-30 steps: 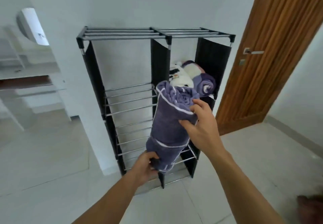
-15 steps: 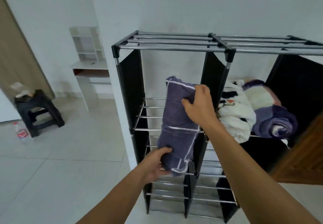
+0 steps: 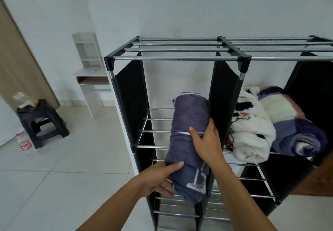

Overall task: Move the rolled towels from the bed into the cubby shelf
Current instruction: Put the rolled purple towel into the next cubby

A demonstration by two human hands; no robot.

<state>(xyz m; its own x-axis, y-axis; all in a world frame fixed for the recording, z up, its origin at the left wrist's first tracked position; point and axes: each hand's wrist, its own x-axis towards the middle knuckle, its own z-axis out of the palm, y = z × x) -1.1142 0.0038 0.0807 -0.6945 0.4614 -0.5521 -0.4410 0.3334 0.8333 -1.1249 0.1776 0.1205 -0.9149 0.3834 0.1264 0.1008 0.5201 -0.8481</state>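
A purple rolled towel [image 3: 189, 122] with white trim lies lengthwise across the metal bars of the top left cubby of the black cubby shelf [image 3: 178, 57]. My left hand [image 3: 158, 178] grips its near end from the left. My right hand [image 3: 205, 140] clasps its middle from the right. The towel's near end hangs over the front bar. In the top right cubby lie a white rolled towel [image 3: 250, 137] with dark markings and a purple-and-cream rolled towel [image 3: 295, 133], side by side.
A black stool [image 3: 41, 122] with a wrapper on it stands on the tiled floor at the left, a plastic bottle [image 3: 24, 143] beside it. A small white desk unit [image 3: 91, 75] stands against the wall. A brown door edge shows at the right.
The towel has gone from upright in front of the shelf to lying on the top left cubby's bars. My right hand slid from its far end to its middle. The view moved closer.
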